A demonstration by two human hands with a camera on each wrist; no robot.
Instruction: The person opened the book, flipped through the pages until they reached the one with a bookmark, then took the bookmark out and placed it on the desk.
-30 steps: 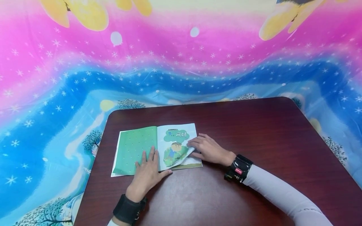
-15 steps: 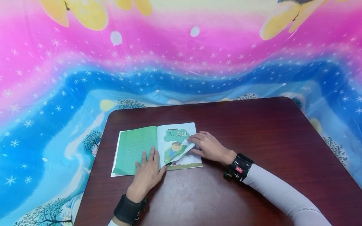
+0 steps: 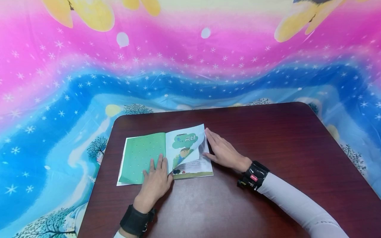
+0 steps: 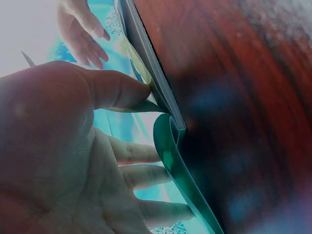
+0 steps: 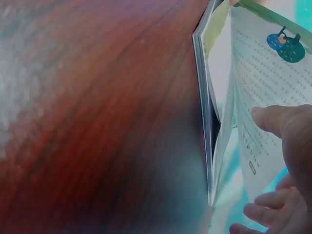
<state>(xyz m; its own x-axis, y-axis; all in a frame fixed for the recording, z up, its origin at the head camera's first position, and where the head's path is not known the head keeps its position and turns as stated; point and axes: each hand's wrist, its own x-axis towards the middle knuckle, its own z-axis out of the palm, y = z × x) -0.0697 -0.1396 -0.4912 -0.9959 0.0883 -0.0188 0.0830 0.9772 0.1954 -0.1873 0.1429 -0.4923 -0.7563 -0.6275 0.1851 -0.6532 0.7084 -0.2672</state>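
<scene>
A thin picture book (image 3: 190,138) lies spread on the table, a green dotted page on its left side. My left hand (image 3: 153,186) rests on that green page (image 3: 140,155) beside the spine, fingers spread, thumb at the lower edge. On the right side, the white title page (image 3: 171,142), with a cartoon figure, rises off the pages below and curls up at its lower corner. My right hand (image 3: 224,152) is at this page's right edge with fingers straight and thumb apart. In the right wrist view the thumb (image 5: 273,119) overlaps a page printed with text (image 5: 263,63).
The dark reddish-brown table (image 3: 268,132) extends well to the right of the book. Behind it hangs a pink and blue cloth (image 3: 190,82) with snowflakes and trees. Black bands (image 3: 254,176) sit on both wrists.
My right hand has shifted slightly up and right, its fingers straightening. The title page has lifted further and its lower corner folded up, baring more of the page beneath. My left thumb has drawn in.
</scene>
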